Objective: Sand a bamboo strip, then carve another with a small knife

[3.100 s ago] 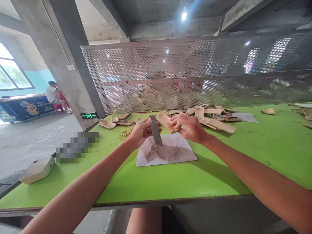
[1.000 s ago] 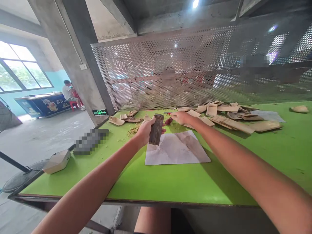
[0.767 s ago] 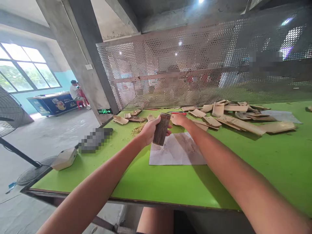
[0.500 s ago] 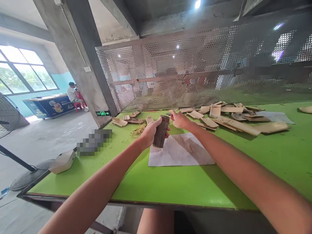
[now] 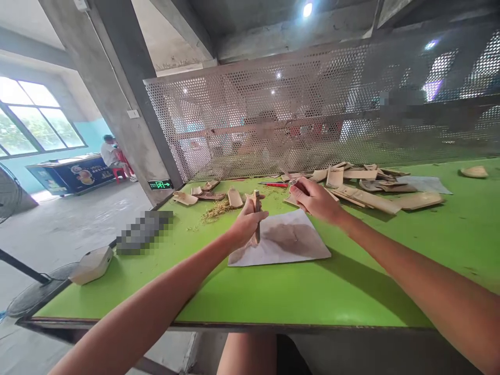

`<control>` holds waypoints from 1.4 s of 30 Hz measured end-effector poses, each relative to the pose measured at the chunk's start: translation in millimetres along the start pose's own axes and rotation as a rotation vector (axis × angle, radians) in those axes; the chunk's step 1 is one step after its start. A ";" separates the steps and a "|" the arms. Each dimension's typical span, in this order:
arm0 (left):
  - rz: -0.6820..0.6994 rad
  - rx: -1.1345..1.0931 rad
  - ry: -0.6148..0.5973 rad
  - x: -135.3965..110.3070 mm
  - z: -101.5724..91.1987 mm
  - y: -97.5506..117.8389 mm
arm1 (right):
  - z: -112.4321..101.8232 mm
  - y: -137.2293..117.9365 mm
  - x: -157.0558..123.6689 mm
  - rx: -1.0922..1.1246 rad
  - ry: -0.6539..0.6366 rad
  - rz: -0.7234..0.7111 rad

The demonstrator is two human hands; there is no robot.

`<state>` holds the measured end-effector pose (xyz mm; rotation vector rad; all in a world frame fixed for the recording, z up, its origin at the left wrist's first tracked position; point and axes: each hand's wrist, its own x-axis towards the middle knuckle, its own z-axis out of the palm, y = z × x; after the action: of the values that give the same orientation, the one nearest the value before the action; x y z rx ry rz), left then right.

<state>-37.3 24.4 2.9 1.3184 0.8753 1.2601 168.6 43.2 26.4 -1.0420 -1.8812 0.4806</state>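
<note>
My left hand (image 5: 246, 224) is closed around a dark-skinned bamboo piece (image 5: 257, 229), turned nearly edge-on and upright above the white paper sheet (image 5: 297, 237). My right hand (image 5: 312, 198) is closed near the paper's far right corner. A small greyish thing shows at its fingertips, too little of it to name. Just left of that hand, a slim tool with a red handle (image 5: 277, 184) lies on the green table (image 5: 292, 297). The two hands are apart.
Bamboo pieces (image 5: 369, 198) lie heaped at the back right; a few more (image 5: 185, 198) lie back left beside shavings (image 5: 214, 211). A perforated metal screen (image 5: 250, 125) borders the far edge. A white box (image 5: 91, 264) sits at the left edge. A person (image 5: 111, 153) sits far left.
My left hand has turned the bamboo piece from broad side to edge-on. My right hand has moved right, away from the red tool, which now lies on the table. The view has shifted slightly.
</note>
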 end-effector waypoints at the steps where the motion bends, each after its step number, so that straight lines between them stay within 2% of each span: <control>1: 0.004 0.001 -0.002 0.4 -1.0 -1.3 | 3.1 2.4 -0.8 -0.015 -0.001 -0.021; 4: -0.017 -0.020 -0.033 0.4 -3.7 0.8 | 12.0 4.8 -3.0 -0.075 -0.020 -0.080; 8: -0.012 -0.056 -0.277 -1.4 -7.3 9.2 | 18.8 -0.4 -8.1 -0.086 -0.049 -0.107; 10: 0.058 -0.071 -0.323 -0.3 -10.0 10.6 | 20.7 -2.4 -10.2 -0.056 -0.070 -0.103; 13: 0.112 -0.040 -0.305 4.0 -14.5 8.3 | 22.7 -2.6 -11.9 -0.018 -0.072 -0.109; 17: 0.083 -0.022 -0.217 8.9 -18.1 4.1 | 22.8 -2.3 -13.0 0.034 -0.046 -0.078; 22: 0.128 -0.009 -0.133 11.5 -19.1 5.0 | 21.2 -2.5 -13.4 -0.073 -0.057 -0.106; 25: 0.163 0.089 -0.152 13.8 -21.4 7.0 | 23.1 -0.1 -12.9 -0.162 -0.072 -0.144; 31: 0.210 0.249 -0.248 15.6 -24.3 9.2 | 25.4 0.9 -10.9 -0.402 0.003 -0.135; 35: 0.227 0.331 -0.262 12.2 -21.5 13.3 | 22.7 -3.3 -9.4 -0.517 0.032 -0.098; 42: 0.257 0.423 -0.261 12.5 -21.1 14.9 | 25.0 -6.4 -5.9 -0.737 0.055 -0.150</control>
<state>-58.0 38.1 17.3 1.9359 0.8303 1.0936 145.7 36.9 14.8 -1.3365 -2.1115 -0.3647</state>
